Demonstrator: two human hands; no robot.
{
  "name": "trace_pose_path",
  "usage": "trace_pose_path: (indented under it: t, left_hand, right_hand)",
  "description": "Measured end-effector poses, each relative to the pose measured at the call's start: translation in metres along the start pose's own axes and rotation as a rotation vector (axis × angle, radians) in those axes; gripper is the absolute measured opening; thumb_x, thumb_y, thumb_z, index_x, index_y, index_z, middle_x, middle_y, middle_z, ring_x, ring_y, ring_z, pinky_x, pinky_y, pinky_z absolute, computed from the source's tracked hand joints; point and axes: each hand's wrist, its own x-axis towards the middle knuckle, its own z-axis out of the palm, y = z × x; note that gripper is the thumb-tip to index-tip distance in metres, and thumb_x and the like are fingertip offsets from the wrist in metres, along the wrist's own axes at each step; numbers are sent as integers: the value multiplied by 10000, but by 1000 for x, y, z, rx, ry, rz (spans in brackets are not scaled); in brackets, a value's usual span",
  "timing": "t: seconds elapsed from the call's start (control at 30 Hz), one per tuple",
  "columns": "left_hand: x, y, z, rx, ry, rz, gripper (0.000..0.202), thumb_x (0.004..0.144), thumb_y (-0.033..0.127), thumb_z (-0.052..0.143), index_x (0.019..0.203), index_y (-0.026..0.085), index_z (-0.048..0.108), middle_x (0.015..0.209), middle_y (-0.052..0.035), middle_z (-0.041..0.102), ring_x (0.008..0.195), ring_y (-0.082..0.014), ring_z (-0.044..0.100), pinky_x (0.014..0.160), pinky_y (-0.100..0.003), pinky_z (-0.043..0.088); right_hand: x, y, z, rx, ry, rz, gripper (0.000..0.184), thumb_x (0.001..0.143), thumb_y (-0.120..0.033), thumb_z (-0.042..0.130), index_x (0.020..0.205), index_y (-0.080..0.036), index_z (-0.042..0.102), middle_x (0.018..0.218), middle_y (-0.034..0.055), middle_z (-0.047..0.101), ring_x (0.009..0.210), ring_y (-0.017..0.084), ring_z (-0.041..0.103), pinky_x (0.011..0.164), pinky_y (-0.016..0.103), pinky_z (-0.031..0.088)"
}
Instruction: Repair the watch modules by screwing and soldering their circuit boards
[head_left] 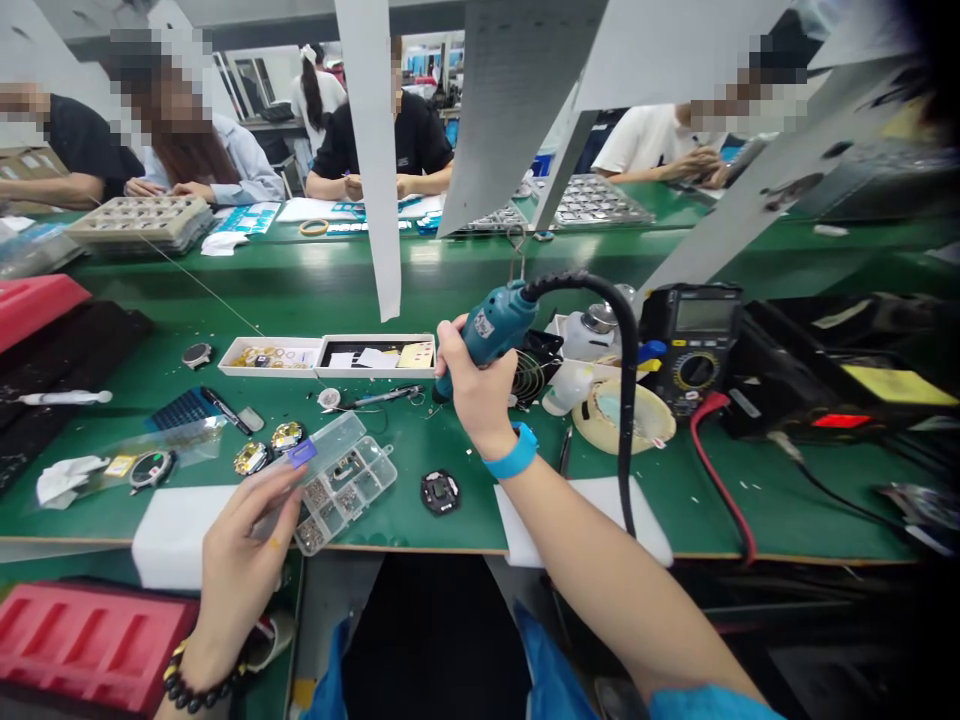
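Observation:
My right hand (480, 385) is wrapped round a teal electric screwdriver (491, 325), its tip angled down over the green mat and a black cable looping from its top. At the left edge of a clear plastic compartment box (349, 490), my left hand (251, 530) has its thumb and fingers on the side with the raised lid. Small screws lie in several of its compartments; a purple label (302, 452) marks the lid. Just right of the box, a round black watch part (440, 492) rests flat on the mat.
White trays (270, 357) with small parts stand behind. Watch parts (253, 458) and a watch (151, 470) lie left. To the right are a tape roll (624, 415), bottles, a multimeter (701, 345) and a red cable (720, 480). Paper strips hang ahead; people sit opposite.

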Motion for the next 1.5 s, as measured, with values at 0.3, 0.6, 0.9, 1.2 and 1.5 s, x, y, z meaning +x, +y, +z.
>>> trace_pose_path:
  t: [0.3, 0.6, 0.9, 1.2, 1.5]
  left_hand:
    - [14, 6, -15, -65, 73, -146, 258, 947, 488, 707, 1117, 307, 780, 1228, -16, 735, 1203, -233, 664, 859, -264, 632]
    - [7, -1, -61, 38, 150, -312, 366, 906, 580, 709, 1127, 297, 779, 1204, -13, 748, 1127, -254, 696, 895, -317, 590]
    - [-9, -12, -78, 48, 215, -382, 407, 883, 575, 720, 1130, 257, 777, 1167, -45, 760, 1089, -264, 707, 898, -337, 606]
    - [-6, -10, -71, 10, 173, -332, 401, 918, 572, 690, 1147, 253, 774, 1199, -67, 738, 1066, -262, 713, 890, -360, 641]
    - [-9, -16, -64, -14, 154, -347, 377, 919, 556, 694, 1125, 253, 780, 1204, -56, 741, 1122, -252, 695, 880, -311, 621]
  right_hand:
    - [-7, -12, 8, 122, 61, 64, 261, 914, -430, 753, 848, -234, 594, 628, -60, 547, 525, 113, 550, 565, 273, 485]
    - [-40, -12, 40, 237, -86, 268, 257, 897, -469, 766, 906, -249, 633, 815, -28, 605, 748, 144, 588, 794, 320, 523]
    - [-49, -4, 50, 224, -215, 287, 250, 891, -454, 789, 872, -239, 662, 836, -26, 628, 784, 144, 590, 793, 311, 512]
    - [-43, -6, 48, 134, -307, 227, 270, 848, -450, 836, 866, -241, 665, 836, -19, 657, 779, 157, 628, 780, 329, 545]
    - [-39, 12, 48, 253, -173, 277, 280, 882, -473, 811, 925, -251, 645, 872, -26, 609, 811, 145, 617, 880, 340, 529]
